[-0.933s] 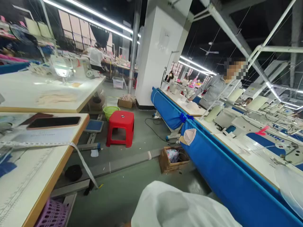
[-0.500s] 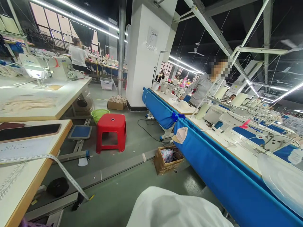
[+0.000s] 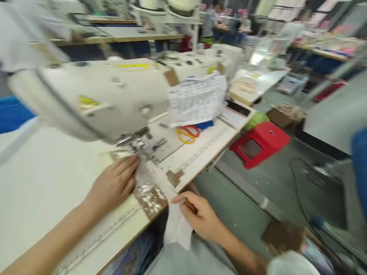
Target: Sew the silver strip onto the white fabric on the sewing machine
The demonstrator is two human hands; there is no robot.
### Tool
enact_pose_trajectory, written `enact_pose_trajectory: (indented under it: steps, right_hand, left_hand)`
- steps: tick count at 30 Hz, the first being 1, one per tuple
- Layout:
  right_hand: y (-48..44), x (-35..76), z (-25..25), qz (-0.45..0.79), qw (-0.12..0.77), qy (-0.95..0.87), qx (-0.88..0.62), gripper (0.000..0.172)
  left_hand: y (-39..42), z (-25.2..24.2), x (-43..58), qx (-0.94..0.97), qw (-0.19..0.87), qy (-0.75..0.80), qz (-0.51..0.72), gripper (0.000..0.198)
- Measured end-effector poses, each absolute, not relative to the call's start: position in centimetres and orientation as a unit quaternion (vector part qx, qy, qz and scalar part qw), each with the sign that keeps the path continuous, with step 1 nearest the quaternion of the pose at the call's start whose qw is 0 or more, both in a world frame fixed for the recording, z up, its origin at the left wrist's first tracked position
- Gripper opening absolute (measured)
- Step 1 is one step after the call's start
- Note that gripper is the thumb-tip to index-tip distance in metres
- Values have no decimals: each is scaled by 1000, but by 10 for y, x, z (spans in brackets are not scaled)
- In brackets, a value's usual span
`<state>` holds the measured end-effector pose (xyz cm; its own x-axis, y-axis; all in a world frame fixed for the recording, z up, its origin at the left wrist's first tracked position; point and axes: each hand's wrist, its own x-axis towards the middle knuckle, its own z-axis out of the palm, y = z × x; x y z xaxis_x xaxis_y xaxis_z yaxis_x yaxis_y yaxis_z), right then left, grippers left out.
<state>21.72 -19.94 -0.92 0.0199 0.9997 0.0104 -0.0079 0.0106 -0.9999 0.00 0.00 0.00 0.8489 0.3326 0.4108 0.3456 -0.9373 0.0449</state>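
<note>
At the needle of the cream industrial sewing machine (image 3: 114, 103), left hand (image 3: 114, 185) lies flat, pressing thin white fabric strip (image 3: 160, 191). Strip runs toward the table edge, where right hand (image 3: 197, 215) pinches its hanging end.

Before us the sewing machine (image 3: 114, 99) stands on the worktop (image 3: 43, 179), a paper sheet (image 3: 197, 100) hanging at its right end. Our left hand (image 3: 113, 185) lies flat on the worktop just before the needle, on the cloth strip (image 3: 174, 221), which drops over the front edge into our right hand (image 3: 197, 215). Scissors (image 3: 187, 133) lie behind, right of the needle. The stool (image 3: 259, 143) stands on the floor to the right.
</note>
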Motion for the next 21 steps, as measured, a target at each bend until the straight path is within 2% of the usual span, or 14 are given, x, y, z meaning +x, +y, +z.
enact_pose_trajectory:
  steps: [3, 10, 14, 17, 19, 21]
  right_hand:
    - [-197, 220, -15, 507, 492, -497, -504, 21]
    - [-195, 211, -13, 559, 482, -439, -512, 23]
    - [-185, 197, -3, 657, 525, -248, -481, 40]
    - [-182, 184, 6, 732, 520, -78, -434, 52]
    - [-183, 178, 9, 749, 506, -46, -425, 54]
    - [-183, 179, 9, 735, 500, -89, -449, 54]
  left_hand:
    - [-1, -4, -24, -956, 71, -208, -196, 43]
    - [-1, -1, -9, -953, 80, -225, -185, 42]
    - [0, 4, -8, -948, 91, -239, -188, 39]
    - [4, 6, -9, -950, 70, -235, -196, 38]
    - [6, 6, -11, -954, 48, -222, -198, 37]
    - [7, 6, -13, -956, 40, -212, -197, 37]
